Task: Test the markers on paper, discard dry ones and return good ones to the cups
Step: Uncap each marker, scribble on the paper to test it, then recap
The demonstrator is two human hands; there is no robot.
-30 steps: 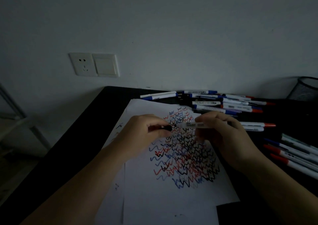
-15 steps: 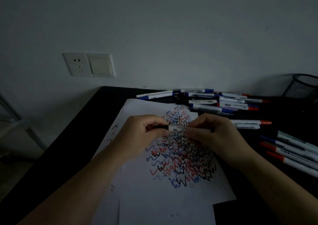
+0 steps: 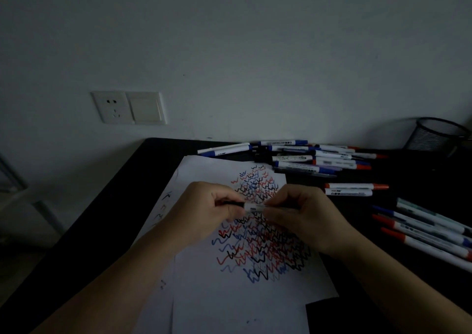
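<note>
Gripping a black cap (image 3: 231,203) between curled fingers, the left hand (image 3: 204,212) is held above the paper (image 3: 229,303), level with the right hand (image 3: 304,219) and almost touching it. The marker (image 3: 255,208) is spanned between the two: its white barrel is pinched by the right hand's fingertips (image 3: 270,210), and its dark end is enclosed by the left. Such a two-handed hold suggests that the cap is being pressed on or pulled off; which of the two cannot be told.

Beneath both hands, red, blue and black zigzag test strokes (image 3: 260,252) are spread across the sheet, kept directly under the working position so each tip can be tried at once.

Beyond the right hand, a loose heap of markers (image 3: 306,159) is laid against the wall, and two more (image 3: 352,189) lie just past its knuckles. Further to the right, another row of markers (image 3: 429,229) is set out, apparently sorted apart. At the far right, well beyond reach, a mesh cup (image 3: 436,136) stands, presumably awaiting good markers.
</note>
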